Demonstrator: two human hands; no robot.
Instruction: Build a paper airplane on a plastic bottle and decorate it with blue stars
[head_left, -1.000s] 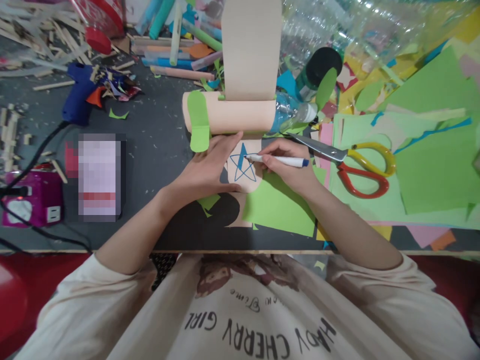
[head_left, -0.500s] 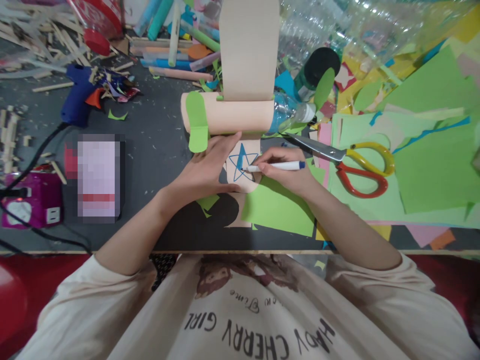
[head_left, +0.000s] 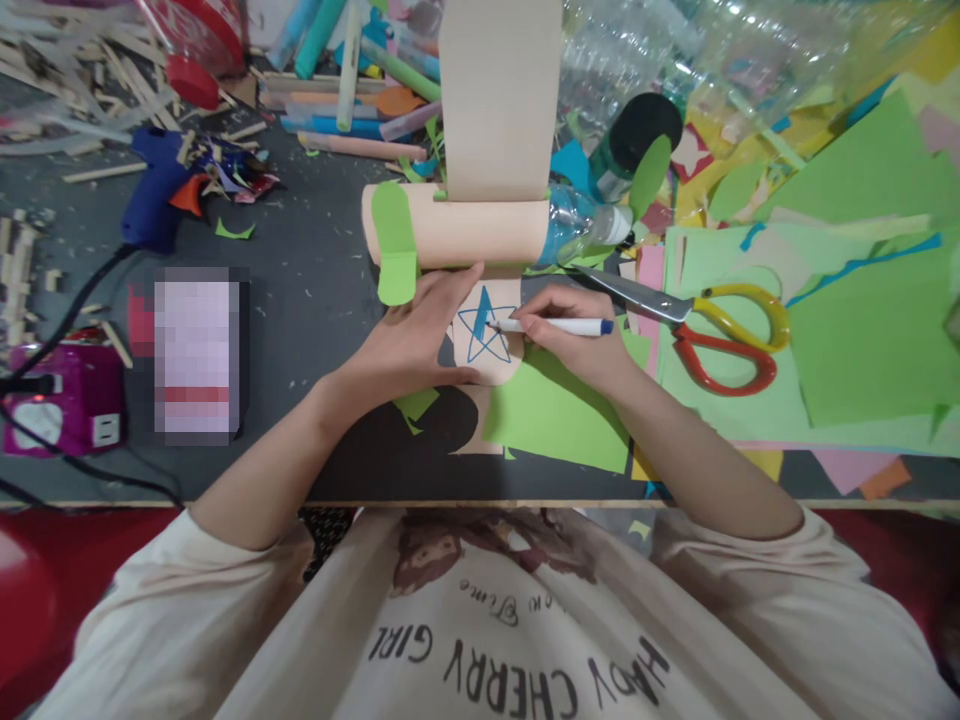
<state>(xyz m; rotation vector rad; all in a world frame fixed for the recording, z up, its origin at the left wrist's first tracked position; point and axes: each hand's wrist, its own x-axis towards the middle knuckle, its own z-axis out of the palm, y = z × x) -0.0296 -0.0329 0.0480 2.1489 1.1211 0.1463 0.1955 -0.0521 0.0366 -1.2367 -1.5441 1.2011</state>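
Note:
In the head view, my right hand point(head_left: 577, 330) is closed around a white marker pen point(head_left: 562, 326) with a blue end. Its tip is at a blue outlined star point(head_left: 484, 338), partly coloured in, on a peach paper flap point(head_left: 495, 372). My left hand point(head_left: 409, 335) lies with fingers and thumb spread, steadying the flap's left side. Just beyond, a plastic bottle point(head_left: 581, 222) lies on its side, wrapped in peach paper point(head_left: 472, 230). A bent green paper strip point(head_left: 394, 235) sits on the wrap's left end, and a long peach panel point(head_left: 499, 100) extends from its far side.
Scissors point(head_left: 686, 320) with yellow and red handles lie right, on green paper sheets point(head_left: 862, 350). A blue glue gun point(head_left: 154, 190) with a cable rests at left, near wooden sticks point(head_left: 97, 75). Markers point(head_left: 345, 125) and plastic bottles point(head_left: 705, 50) crowd the back.
My right hand and the marker have shifted slightly up and to the right over the star. The left hand has stayed where it was.

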